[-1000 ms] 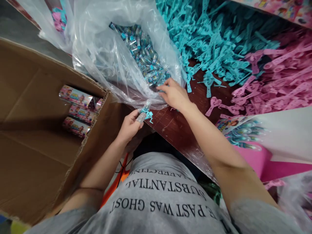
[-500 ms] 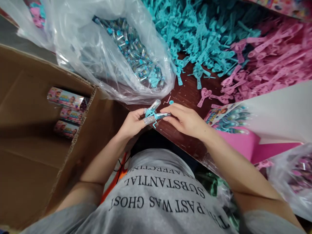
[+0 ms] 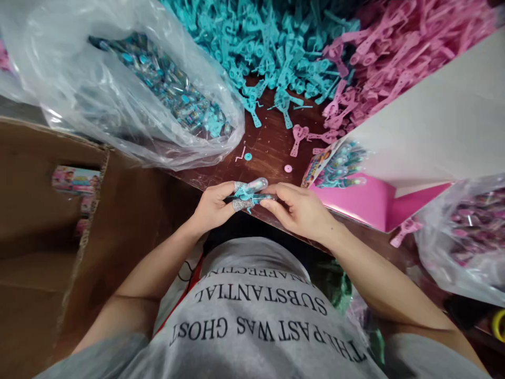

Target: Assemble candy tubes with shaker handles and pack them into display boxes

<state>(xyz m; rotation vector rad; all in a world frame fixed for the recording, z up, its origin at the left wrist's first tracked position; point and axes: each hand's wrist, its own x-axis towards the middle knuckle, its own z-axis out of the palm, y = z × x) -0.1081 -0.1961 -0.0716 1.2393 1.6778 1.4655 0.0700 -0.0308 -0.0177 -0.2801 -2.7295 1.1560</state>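
My left hand, with grey speckled wraps on its thumb and a fingertip, is closed around a turquoise plastic toy. A clear round-ended tube sticks out of the toy's upper side. My right hand pinches the end of a second clear tube just below it; its fingertips partly hide that end. Both hands are over the table's near edge. Beyond them on the brown table lie a turquoise gear, a pink gear and a thin bent pink piece.
A plastic bag of clear tubes stands back left, beside turquoise and pink part heaps. At right are an open pink-and-white box holding toys and another bag. A cardboard box with printed packs is at left.
The view has swung right, so the table things sit further left. The two tubes are now closer together and more nearly parallel. The pink gear now shows beyond my right hand.
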